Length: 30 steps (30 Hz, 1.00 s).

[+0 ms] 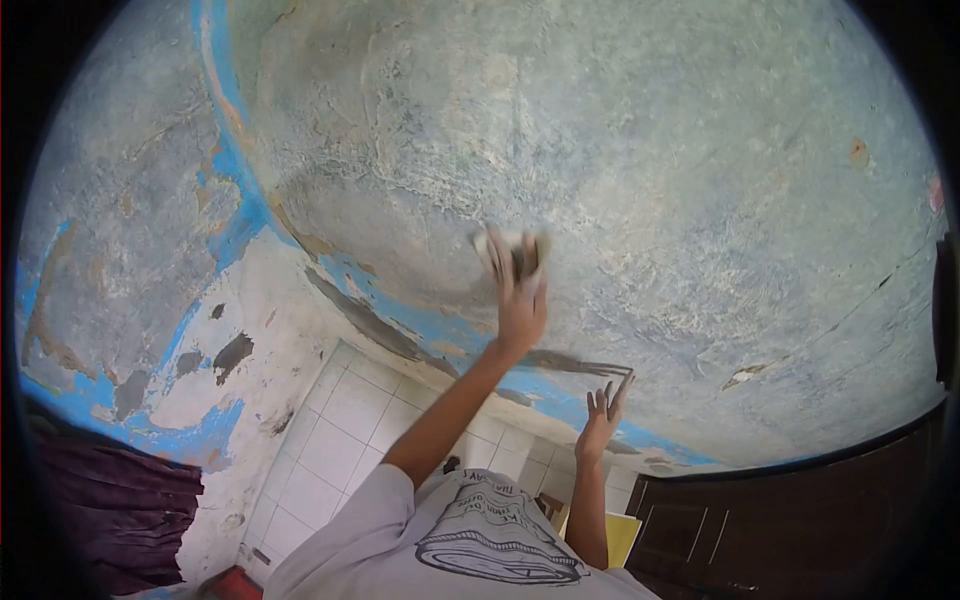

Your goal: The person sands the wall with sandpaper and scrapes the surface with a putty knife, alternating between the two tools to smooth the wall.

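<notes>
One blurred pad [543, 244], left hand [521, 312], fingers [501, 254] over it, patchy wall [700, 190]

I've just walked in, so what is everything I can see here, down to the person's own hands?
wall: count unclear, patchy grey-green, fills most of the view
paint: several strips, blue, across the wall
tiles: many, white, lower middle
curtain: one, dark purple, lower left
cupboard or door: one, dark brown, lower right
yellow thing: one, beside the right forearm
red thing: one, bottom left
pad or cloth: one, pale and dark, blurred, at the left fingers
shirt: one, light grey with dark print, bottom middle
left hand: one, raised at the wall, centre
right hand: one, raised, right of centre
</notes>
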### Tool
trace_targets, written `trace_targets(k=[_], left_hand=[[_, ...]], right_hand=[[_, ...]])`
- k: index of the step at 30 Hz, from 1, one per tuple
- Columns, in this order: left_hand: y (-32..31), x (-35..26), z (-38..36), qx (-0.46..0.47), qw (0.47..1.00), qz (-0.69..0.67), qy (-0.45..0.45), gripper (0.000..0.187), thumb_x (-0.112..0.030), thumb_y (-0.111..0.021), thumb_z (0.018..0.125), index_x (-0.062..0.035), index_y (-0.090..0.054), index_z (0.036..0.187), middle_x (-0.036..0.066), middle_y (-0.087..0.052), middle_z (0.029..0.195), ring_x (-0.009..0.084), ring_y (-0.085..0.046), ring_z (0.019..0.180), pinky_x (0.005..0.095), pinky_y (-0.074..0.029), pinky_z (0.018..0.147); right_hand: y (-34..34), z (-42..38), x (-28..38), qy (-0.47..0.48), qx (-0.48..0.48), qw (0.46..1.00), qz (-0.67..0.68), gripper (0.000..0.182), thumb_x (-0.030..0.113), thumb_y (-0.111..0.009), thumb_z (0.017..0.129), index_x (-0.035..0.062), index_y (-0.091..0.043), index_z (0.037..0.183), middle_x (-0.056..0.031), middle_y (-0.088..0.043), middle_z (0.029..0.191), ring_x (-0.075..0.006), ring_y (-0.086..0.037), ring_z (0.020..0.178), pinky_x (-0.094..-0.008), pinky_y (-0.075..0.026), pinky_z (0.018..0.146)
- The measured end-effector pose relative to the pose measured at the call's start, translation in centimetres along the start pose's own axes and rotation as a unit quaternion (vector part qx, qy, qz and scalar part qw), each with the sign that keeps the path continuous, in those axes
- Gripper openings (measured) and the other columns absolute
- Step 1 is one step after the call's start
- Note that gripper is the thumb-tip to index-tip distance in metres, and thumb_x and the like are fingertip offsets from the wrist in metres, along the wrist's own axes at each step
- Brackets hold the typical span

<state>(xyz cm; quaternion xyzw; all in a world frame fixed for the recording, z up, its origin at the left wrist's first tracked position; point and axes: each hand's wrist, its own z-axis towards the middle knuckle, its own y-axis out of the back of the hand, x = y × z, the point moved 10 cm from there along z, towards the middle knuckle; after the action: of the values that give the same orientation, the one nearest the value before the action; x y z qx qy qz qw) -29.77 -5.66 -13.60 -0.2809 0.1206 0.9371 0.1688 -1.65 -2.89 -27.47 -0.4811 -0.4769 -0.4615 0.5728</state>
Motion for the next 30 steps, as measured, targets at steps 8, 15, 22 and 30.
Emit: trace_targets(k=[8, 15, 22, 30], left_hand=[[3.3, -6.5, 12.9, -0.030, 0.997, 0.016, -0.068, 0.053, -0.028, -0.036, 0.112, -0.0074, -0.035, 0.162, 0.029, -0.004, 0.170, 0.0531, -0.003, 0.156, 0.0686, -0.009, 0.122], [-4.2, -0.9, -8.0, 0.086, 0.994, -0.014, 0.069, 0.061, -0.031, -0.036, 0.112, -0.0017, -0.023, 0.164, 0.029, 0.000, 0.170, 0.0588, 0.002, 0.153, 0.0675, -0.006, 0.122], [-0.7, -7.7, 6.9, 0.014, 0.999, -0.018, -0.035, 0.068, -0.044, -0.034, 0.112, -0.0018, -0.025, 0.164, 0.027, 0.003, 0.171, 0.0506, 0.005, 0.157, 0.0642, -0.002, 0.123], [-6.1, -2.8, -8.1, 0.015, 0.993, -0.006, 0.120, 0.063, -0.036, -0.038, 0.112, 0.0000, -0.026, 0.163, 0.027, 0.001, 0.171, 0.0488, 0.003, 0.157, 0.0633, -0.005, 0.124]], right_hand=[[-0.6, 0.2, 0.7, 0.012, 0.004, 0.999, 0.041, 0.081, 0.018, -0.053, 0.105, 0.0142, -0.002, 0.168, -0.0173, -0.005, 0.173, -0.0383, -0.016, 0.158, -0.0494, -0.036, 0.121], [-0.7, 1.2, 0.1, -0.040, -0.007, 0.987, 0.158, 0.078, 0.007, -0.049, 0.104, 0.0077, -0.003, 0.167, -0.0155, -0.001, 0.173, -0.0301, -0.017, 0.159, -0.0483, -0.038, 0.122], [1.6, 0.9, 1.2, -0.062, 0.051, 0.981, 0.178, 0.068, 0.011, -0.045, 0.107, 0.0069, -0.011, 0.166, -0.0147, 0.000, 0.174, -0.0321, -0.017, 0.159, -0.0514, -0.035, 0.123], [6.6, 1.0, 1.8, -0.053, 0.089, 0.989, 0.106, 0.065, 0.021, -0.042, 0.111, 0.0056, -0.012, 0.166, -0.0165, -0.013, 0.173, -0.0351, -0.025, 0.156, -0.0500, -0.038, 0.121]])
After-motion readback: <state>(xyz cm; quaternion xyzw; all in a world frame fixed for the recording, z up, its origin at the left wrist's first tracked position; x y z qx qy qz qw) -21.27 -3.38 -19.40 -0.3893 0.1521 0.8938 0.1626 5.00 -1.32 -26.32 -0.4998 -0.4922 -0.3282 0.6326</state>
